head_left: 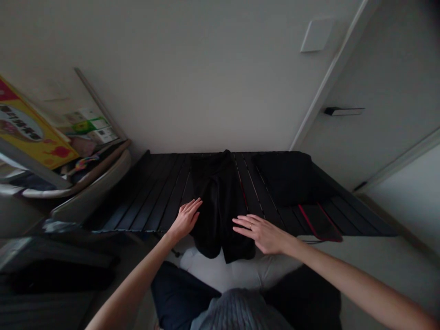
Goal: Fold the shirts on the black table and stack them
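Wall point(206, 82), pale grey, rising behind the table. Door point(385, 68), grey, at the right, in a light frame. Table point(161, 183), black, slatted, its far edge along the wall. Basket point(99, 181), pale, dark-lined, at the table's left end, filled with mixed goods. Trousers point(209, 220), black, laid lengthwise on the middle of the table; two legs toward the wearer of the camera, their ends hanging past the near edge. Cloth bundle point(285, 176), black, lying flat on the right part of the table. Box point(51, 146), yellow and red, printed, tilted in the basket. Right hand point(259, 231), palm down, fingers spread, grasping nothing, at the right edge of the trousers; contact cannot be told. Left hand point(187, 217), fingers extended, likewise released, at the left edge of the trousers; contact again uncertain. Flat dark piece point(321, 222), red-edged, beside the bundle, near the front edge. Wall plate point(318, 34), white, square. Door handle point(343, 111), dark, level.
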Demonstrator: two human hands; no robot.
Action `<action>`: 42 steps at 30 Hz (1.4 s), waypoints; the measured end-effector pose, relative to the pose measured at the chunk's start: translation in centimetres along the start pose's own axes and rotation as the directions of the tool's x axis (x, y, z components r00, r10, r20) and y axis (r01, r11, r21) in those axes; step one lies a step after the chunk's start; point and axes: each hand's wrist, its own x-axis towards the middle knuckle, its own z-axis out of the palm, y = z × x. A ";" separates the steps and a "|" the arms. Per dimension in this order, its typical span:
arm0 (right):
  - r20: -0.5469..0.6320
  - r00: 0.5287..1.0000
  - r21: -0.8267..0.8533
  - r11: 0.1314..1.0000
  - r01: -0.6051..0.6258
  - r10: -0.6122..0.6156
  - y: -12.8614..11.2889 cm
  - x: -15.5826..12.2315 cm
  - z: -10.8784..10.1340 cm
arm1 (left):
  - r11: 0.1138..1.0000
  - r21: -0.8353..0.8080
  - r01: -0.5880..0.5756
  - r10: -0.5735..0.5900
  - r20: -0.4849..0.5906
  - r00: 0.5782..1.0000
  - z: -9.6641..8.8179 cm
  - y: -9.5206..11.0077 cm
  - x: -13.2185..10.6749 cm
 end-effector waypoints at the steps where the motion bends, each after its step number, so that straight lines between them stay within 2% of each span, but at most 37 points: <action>1: 0.025 0.999 -0.020 0.999 0.027 -0.027 0.3 -0.5 0.3 | 0.998 0.012 -0.069 0.068 0.037 0.997 -0.7 0.3 -1.1; 4: 0.053 0.996 -0.099 0.992 0.082 -0.077 1.2 -1.5 1.4 | 0.960 0.068 -0.271 0.252 0.206 0.945 -2.5 0.9 -3.5; 7: -0.029 0.995 -0.217 0.972 0.090 -0.099 2.1 -1.5 2.6 | 0.911 0.195 -0.362 0.297 0.297 0.908 -3.1 0.8 -4.7; 11: -0.168 0.970 -0.313 0.943 0.117 -0.176 2.8 -0.4 3.8 | 0.818 0.389 -0.423 0.354 0.239 0.904 -1.9 0.4 -4.6; 14: -0.201 0.947 -0.341 0.924 0.172 -0.251 2.5 0.6 3.9 | 0.787 0.422 -0.450 0.417 0.174 0.892 -1.0 0.5 -4.0; 18: -0.152 0.927 -0.357 0.894 0.273 -0.343 2.1 1.0 2.9 | 0.780 0.308 -0.545 0.519 0.170 0.838 -1.3 1.2 -3.4; 23: 0.018 0.896 -0.213 0.874 0.437 -0.443 1.8 0.8 1.9 | 0.844 0.035 -0.535 0.505 0.280 0.816 -3.0 1.8 -3.4; 25: 0.021 0.893 -0.105 0.887 0.450 -0.450 1.6 1.0 1.6 | 0.871 -0.094 -0.482 0.484 0.338 0.808 -3.5 1.9 -3.4; 27: -0.042 0.907 0.039 0.907 0.420 -0.419 1.3 1.4 1.2 | 0.898 -0.210 -0.386 0.439 0.369 0.819 -3.9 2.1 -3.1; 30: -0.179 0.950 0.300 0.906 0.299 -0.254 1.2 2.1 0.2 | 0.905 -0.372 -0.207 0.346 0.359 0.867 -4.6 2.5 -2.4; 33: -0.256 0.967 0.512 0.849 0.126 0.012 1.4 2.7 -0.6 | 0.832 -0.547 -0.094 0.261 0.235 0.936 -5.6 3.2 -1.6; 35: -0.315 0.934 0.603 0.795 0.058 0.171 1.6 3.2 -0.9 | 0.780 -0.612 -0.134 0.220 0.068 0.973 -6.3 3.7 -1.1; 36: -0.351 0.906 0.631 0.775 0.043 0.235 1.7 3.5 -1.0 | 0.770 -0.613 -0.179 0.209 -0.022 0.978 -6.6 3.9 -0.8; 39: -0.456 0.811 0.643 0.766 0.016 0.366 2.4 4.3 -1.4 | 0.772 -0.542 -0.332 0.231 -0.247 0.941 -7.5 4.2 0.1; 42: -0.524 0.750 0.593 0.805 -0.018 0.404 3.8 5.2 -2.5 | 0.770 -0.420 -0.480 0.283 -0.449 0.847 -8.3 3.8 1.5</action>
